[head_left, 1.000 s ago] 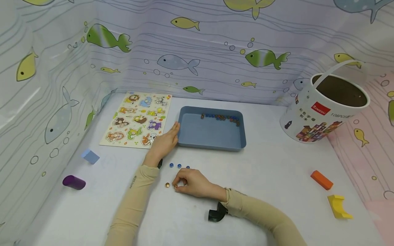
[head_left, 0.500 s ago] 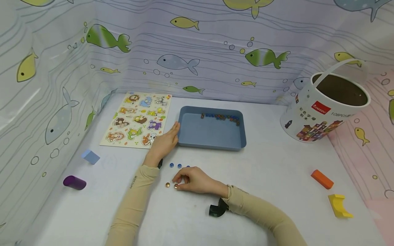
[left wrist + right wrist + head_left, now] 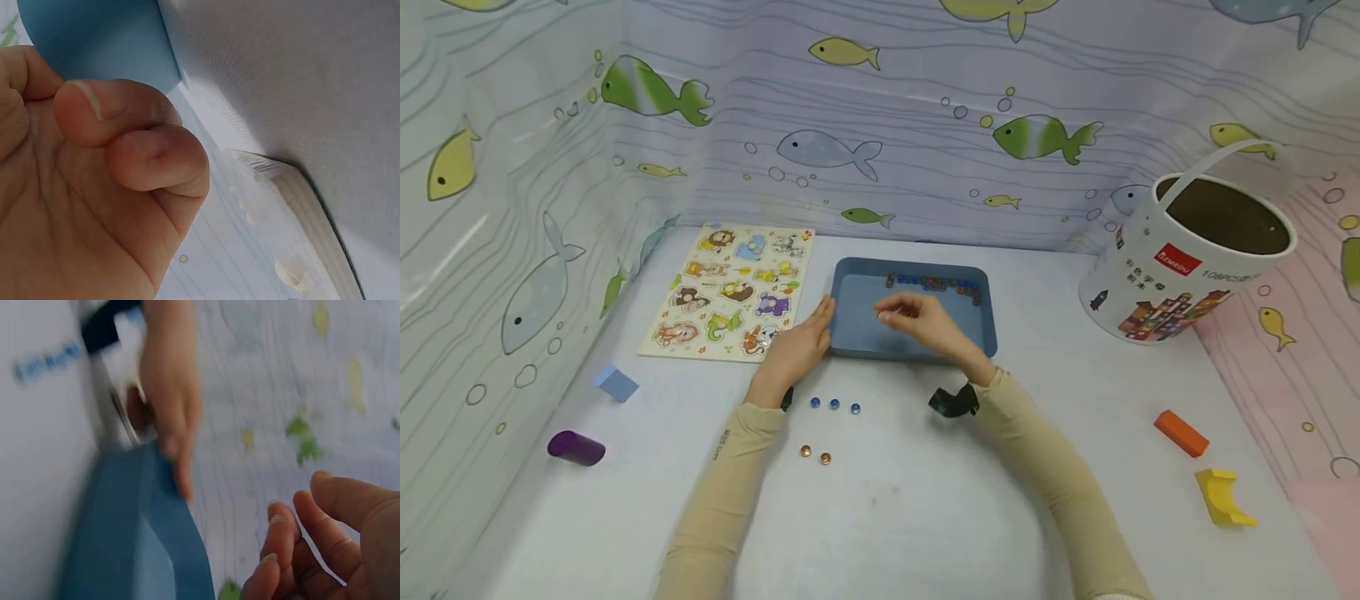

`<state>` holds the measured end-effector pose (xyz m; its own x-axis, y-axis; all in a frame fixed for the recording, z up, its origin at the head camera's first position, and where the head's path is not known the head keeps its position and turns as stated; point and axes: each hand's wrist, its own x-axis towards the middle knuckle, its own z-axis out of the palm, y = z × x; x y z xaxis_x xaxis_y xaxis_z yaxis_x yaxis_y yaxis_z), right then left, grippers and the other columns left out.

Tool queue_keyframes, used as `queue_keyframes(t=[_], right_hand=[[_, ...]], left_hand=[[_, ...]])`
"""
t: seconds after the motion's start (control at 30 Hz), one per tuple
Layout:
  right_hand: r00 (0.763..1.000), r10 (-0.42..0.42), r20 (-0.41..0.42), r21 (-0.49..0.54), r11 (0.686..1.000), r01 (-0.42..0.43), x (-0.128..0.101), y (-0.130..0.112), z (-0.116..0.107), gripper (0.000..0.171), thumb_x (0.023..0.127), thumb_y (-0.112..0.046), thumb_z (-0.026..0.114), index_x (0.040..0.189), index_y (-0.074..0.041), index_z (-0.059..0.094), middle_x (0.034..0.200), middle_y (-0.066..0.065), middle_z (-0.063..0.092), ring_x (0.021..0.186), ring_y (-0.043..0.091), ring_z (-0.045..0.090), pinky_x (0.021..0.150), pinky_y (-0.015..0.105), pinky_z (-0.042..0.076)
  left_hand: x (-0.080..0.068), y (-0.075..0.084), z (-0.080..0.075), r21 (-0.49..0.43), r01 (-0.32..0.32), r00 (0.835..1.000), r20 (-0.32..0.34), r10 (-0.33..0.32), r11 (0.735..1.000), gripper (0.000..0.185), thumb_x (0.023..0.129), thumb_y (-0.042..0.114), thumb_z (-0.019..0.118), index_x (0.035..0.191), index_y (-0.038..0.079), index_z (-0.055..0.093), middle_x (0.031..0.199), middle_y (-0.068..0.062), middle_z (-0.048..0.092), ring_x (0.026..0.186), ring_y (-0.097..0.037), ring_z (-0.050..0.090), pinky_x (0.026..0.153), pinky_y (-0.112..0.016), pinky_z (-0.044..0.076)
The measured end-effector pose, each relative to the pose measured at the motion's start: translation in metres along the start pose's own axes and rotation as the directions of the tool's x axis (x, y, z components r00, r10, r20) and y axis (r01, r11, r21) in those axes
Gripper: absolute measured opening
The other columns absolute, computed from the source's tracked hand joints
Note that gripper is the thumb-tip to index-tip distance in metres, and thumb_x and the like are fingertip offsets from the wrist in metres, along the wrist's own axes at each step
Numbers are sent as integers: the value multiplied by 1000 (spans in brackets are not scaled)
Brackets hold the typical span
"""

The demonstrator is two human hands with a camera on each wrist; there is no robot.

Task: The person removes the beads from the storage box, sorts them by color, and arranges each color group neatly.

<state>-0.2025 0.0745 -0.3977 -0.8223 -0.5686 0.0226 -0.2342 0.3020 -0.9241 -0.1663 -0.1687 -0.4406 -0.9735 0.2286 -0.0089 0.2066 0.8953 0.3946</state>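
My left hand point(image 3: 793, 354) rests against the left wall of a blue-grey tray point(image 3: 842, 343), its fingers lying along the edge. In the left wrist view its nearer fingers point(image 3: 156, 156) bend inward. Over the tray hovers my right hand point(image 3: 925, 321); its thumb and fingers point(image 3: 284, 537) are apart in the right wrist view, with nothing seen between them. Inside the tray, small shiny blue and amber beads point(image 3: 932, 284) line the back right side. On the table before it lie a row of three blue beads point(image 3: 835, 404) and two amber beads point(image 3: 826, 458).
An animal puzzle board point(image 3: 722, 292) lies left of the tray. At the left edge are a light blue block point(image 3: 616, 383) and a purple cylinder point(image 3: 576, 448). A white bucket point(image 3: 1180, 258) stands at the back right, with orange point(image 3: 1182, 433) and yellow blocks point(image 3: 1223, 498) nearer.
My right hand has let go of the amber bead, leaving it beside the other one, and has moved up and forward over the tray. The left hand stays at the tray's side.
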Motion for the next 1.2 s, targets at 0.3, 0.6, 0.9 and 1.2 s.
queue_keyframes(t=[0.3, 0.6, 0.9, 1.2], right_hand=[[966, 168, -195, 81, 985, -154, 57, 27, -41, 37, 99, -26, 56, 127, -2, 61, 125, 16, 63, 113, 38, 58, 99, 51, 47], [943, 251, -221, 60, 968, -244, 88, 52, -32, 29, 96, -16, 60, 124, -6, 65, 127, 13, 64, 114, 29, 61, 96, 41, 50], [958, 195, -209, -259, 934, -247, 92, 60, -24, 26, 92, -13, 65, 118, -10, 69, 123, 9, 67, 119, 27, 57, 100, 42, 46], [969, 172, -178, -349, 909, -226, 91, 58, -21, 25, 92, -14, 65, 116, -10, 71, 117, 10, 69, 108, 27, 61, 92, 40, 50]], left_hand=[[0, -1, 0, -3, -2, 1000, 12, 2, 1000, 55, 103, 22, 35, 155, 10, 21, 162, -5, 19, 115, -36, 62, 59, -35, 52], [0, -1, 2, -13, 7, 1000, 19, -7, 1000, 55, 103, 22, 34, 155, 10, 20, 162, -4, 19, 90, -34, 68, 52, -32, 48], [-2, 2, 1, 8, -2, 1000, 1, 2, 1000, 55, 103, 21, 36, 155, 10, 21, 161, -4, 20, 108, -36, 65, 61, -37, 53], [-1, -1, 2, 10, -5, 1000, -8, 5, 1000, 54, 103, 22, 36, 154, 10, 23, 161, -5, 21, 116, -36, 61, 59, -35, 52]])
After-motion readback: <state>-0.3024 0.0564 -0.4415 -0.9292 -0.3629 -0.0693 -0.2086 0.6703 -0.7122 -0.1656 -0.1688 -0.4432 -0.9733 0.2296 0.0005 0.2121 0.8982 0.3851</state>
